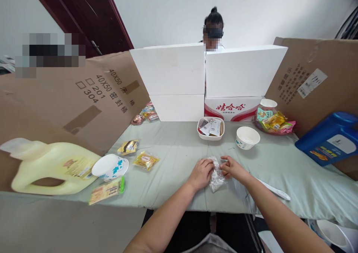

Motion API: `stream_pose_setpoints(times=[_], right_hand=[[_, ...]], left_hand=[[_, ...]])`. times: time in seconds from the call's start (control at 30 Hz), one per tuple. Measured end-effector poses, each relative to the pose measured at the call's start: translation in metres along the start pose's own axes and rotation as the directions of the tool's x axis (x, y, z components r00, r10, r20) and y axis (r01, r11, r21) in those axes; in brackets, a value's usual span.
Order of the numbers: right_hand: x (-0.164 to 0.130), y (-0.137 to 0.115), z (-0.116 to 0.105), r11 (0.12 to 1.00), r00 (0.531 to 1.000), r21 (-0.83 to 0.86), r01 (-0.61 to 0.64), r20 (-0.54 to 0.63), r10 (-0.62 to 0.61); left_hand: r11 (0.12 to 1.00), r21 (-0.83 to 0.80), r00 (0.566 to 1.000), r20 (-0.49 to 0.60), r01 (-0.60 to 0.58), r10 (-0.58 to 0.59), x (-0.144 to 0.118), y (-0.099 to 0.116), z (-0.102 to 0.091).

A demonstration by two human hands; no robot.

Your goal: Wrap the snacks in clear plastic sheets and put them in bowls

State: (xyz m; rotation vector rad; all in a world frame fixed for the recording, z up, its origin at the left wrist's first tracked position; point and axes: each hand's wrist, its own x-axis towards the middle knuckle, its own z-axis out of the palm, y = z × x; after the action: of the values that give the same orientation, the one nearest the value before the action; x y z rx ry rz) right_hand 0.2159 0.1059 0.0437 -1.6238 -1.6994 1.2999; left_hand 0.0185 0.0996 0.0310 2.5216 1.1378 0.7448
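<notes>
A crinkled clear plastic packet [216, 178] lies on the cloth in front of me, probably bubble wrap. My left hand [200, 174] has its fingers curled over the packet's left edge. At the right edge, the bent fingers and thumb of my right hand [233, 168] pinch the plastic. Beyond my hands sits a white tub [223, 133] filled with small packets. A paper bowl [247, 136] with a blue leaf print stands to its right. Beside my right forearm lies a white plastic utensil [275, 190], its far end hidden by the arm.
To the left are wrapped snacks [145, 160], another paper bowl [109, 167], a flat packet [107, 190] and a yellow jug [56, 167]. White boxes [179, 72] form a barrier, a person [214, 25] behind. A snack basket [275, 128] and blue bottle [330, 137] stand right.
</notes>
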Motion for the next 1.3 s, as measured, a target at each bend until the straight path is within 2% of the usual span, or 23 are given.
stream_pose_setpoints(times=[0.07,0.17,0.23,0.3,0.33,0.4,0.47,0.53,0.57,0.63,0.73,0.87,1.07,1.17,1.3], right_hand=[[-0.013,0.005,-0.001,0.998,0.999,0.069,-0.003,0.054,-0.001],[-0.027,0.010,-0.001,0.992,0.990,0.113,0.064,0.122,-0.077],[-0.033,0.010,-0.003,0.990,0.980,0.026,0.141,0.140,-0.143],[-0.038,0.008,-0.004,0.955,0.974,-0.194,0.223,0.073,-0.213],[-0.041,0.006,-0.004,0.908,0.963,-0.329,0.259,0.013,-0.270],[-0.048,0.004,-0.001,0.753,0.898,-0.571,0.326,-0.063,-0.436],[-0.058,0.007,0.008,0.566,0.806,-0.710,0.419,0.004,-0.592],[-0.069,0.017,0.020,0.418,0.742,-0.758,0.502,0.129,-0.658],[-0.076,0.024,0.027,0.371,0.730,-0.776,0.511,0.163,-0.664],[-0.090,0.038,0.037,0.322,0.735,-0.822,0.470,0.162,-0.658],[-0.106,0.053,0.043,0.304,0.750,-0.867,0.395,0.112,-0.652],[-0.105,0.048,0.035,0.342,0.744,-0.850,0.401,0.084,-0.663],[-0.087,0.026,0.028,0.460,0.752,-0.780,0.425,0.021,-0.659],[-0.090,0.022,0.035,0.479,0.768,-0.755,0.447,0.049,-0.638],[-0.095,0.020,0.037,0.456,0.728,-0.732,0.507,0.081,-0.680]], left_hand=[[1.000,0.020,1.000,0.027,-0.016,0.015,-0.001,0.001,-0.002],[0.999,0.051,0.998,0.059,-0.017,0.014,-0.001,0.002,-0.003],[0.997,0.071,0.997,0.082,-0.015,0.010,-0.001,0.001,-0.002],[0.996,0.091,0.994,0.105,-0.011,0.001,-0.002,0.001,-0.001],[0.995,0.100,0.993,0.118,-0.007,-0.005,-0.002,0.002,-0.001],[0.993,0.116,0.989,0.148,0.004,-0.021,-0.003,0.002,-0.001],[0.991,0.135,0.984,0.174,0.005,-0.029,-0.004,0.003,-0.001],[0.987,0.163,0.983,0.182,-0.017,-0.013,-0.004,0.003,0.000],[0.983,0.179,0.983,0.185,-0.034,0.000,-0.004,0.003,0.001],[0.977,0.205,0.979,0.202,-0.065,0.023,-0.003,0.001,0.003],[0.975,0.210,0.971,0.238,-0.074,0.022,-0.002,-0.001,0.006],[0.980,0.187,0.971,0.238,-0.070,0.024,-0.002,0.001,0.002],[0.986,0.140,0.994,0.074,-0.093,0.083,-0.008,0.006,-0.006],[0.987,0.087,0.990,0.059,-0.135,0.130,-0.008,0.004,-0.004],[0.983,0.015,0.981,0.071,-0.183,0.181,-0.007,0.002,-0.002]])
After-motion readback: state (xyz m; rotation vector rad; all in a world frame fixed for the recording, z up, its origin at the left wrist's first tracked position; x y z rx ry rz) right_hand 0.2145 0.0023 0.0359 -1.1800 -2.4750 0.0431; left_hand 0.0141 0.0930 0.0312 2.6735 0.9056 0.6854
